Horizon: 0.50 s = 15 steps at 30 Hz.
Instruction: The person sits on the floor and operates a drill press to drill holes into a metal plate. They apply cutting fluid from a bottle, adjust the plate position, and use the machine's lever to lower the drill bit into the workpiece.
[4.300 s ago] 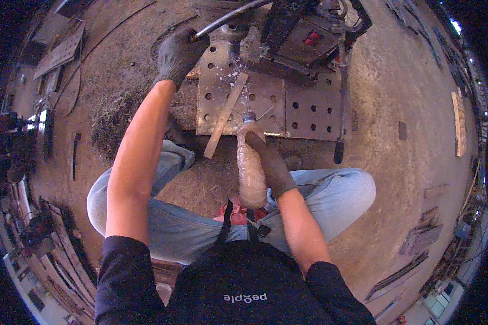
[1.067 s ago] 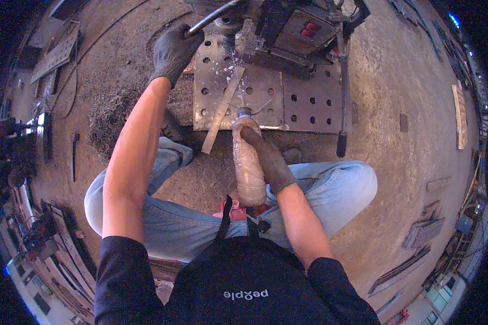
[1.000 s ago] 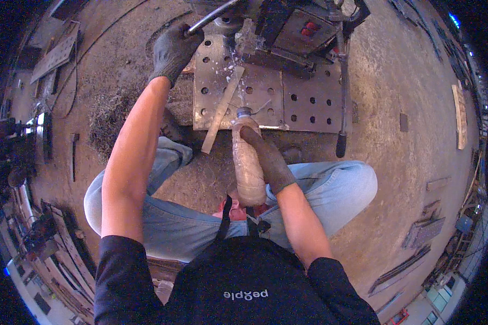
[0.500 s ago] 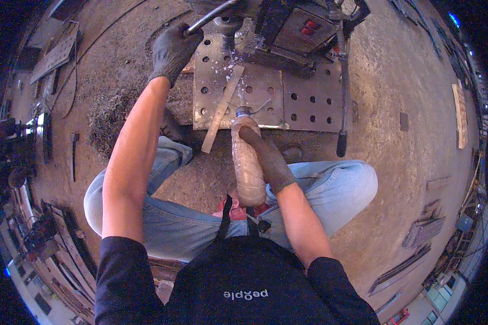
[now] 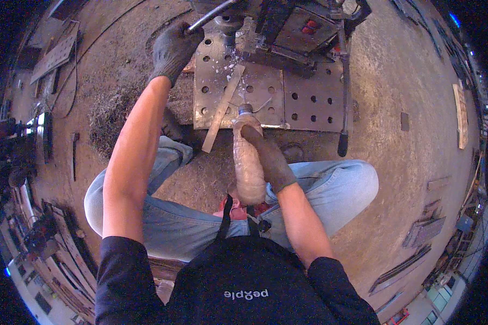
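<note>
Since a moment earlier my bottle (image 5: pixel 248 157) had barely shifted, its neck tipped over the perforated plate (image 5: pixel 265 89), my right hand (image 5: pixel 270 160) clasped round its soft, probably slippery middle, my left hand (image 5: pixel 173 47) closed on the steel lever (image 5: pixel 211 15).

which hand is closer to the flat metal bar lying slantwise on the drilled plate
Right. The right hand grips the plastic bottle just beside the flat metal bar and its lower end. The left hand holds the lever handle further up, left of the bar.
</note>
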### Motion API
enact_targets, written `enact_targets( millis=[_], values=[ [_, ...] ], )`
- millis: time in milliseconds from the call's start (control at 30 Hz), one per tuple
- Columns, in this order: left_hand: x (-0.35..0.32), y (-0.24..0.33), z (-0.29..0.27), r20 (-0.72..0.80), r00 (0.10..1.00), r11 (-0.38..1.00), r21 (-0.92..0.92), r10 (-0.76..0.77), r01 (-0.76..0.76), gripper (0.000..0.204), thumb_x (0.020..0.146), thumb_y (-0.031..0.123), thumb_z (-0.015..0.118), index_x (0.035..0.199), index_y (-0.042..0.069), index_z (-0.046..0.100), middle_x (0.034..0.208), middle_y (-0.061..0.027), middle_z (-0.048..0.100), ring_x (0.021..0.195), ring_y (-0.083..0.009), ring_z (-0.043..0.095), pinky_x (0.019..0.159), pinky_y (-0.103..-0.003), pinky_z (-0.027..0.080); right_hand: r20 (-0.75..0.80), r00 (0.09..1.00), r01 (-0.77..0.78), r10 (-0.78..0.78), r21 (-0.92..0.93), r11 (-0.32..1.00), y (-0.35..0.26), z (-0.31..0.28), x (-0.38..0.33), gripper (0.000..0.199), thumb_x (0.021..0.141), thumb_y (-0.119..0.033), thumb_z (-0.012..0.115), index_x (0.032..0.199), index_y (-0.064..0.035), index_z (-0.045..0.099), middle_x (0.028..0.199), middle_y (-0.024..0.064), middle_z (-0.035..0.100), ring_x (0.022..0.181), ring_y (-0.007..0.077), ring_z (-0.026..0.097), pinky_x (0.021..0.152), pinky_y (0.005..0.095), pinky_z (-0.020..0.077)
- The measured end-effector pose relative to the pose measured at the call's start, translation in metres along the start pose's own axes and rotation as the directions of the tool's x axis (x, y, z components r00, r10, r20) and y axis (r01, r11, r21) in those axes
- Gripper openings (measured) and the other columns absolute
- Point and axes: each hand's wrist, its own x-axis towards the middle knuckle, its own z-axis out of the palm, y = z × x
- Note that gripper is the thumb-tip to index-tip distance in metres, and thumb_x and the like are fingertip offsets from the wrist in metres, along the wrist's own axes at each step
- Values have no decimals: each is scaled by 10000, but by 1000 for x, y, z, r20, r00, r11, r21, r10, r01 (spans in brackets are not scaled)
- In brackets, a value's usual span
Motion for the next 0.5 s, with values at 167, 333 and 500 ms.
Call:
enact_targets(
  millis=[167, 333, 500],
  values=[
    [-3, 3, 1, 5, 1000, 995, -95, -15, 16, 466, 870, 529, 650, 1038, 106, 751, 910, -216, 728, 885, -414, 705, 780, -478, 532, 76, 963, 267, -257, -187, 945, 8, 0, 1, 643, 863, -403, 796, 1313, 9, 595, 1165, 120, 686, 1042, 226, 665, 931, 371, 529],
    [1, -3, 4, -19, 1000, 999, -44, 18, -19, 470, 877, 528, 631, 1033, 103, 755, 910, -216, 729, 885, -414, 706, 783, -481, 532, 136, 945, 328, -299, -386, 862, 16, 4, 9, 735, 822, -363, 856, 1364, 17, 537, 1238, 139, 660, 1119, 242, 645, 988, 390, 511],
    [1, 2, 4, -4, 1000, 999, -41, 9, -9, 471, 873, 522, 637, 1045, 99, 756, 922, -223, 731, 894, -413, 710, 788, -483, 533, 152, 930, 368, -335, -391, 844, 25, 1, 14, 762, 824, -372, 851, 1387, 17, 516, 1243, 144, 657, 1141, 258, 641, 1003, 392, 505]
  ],
)
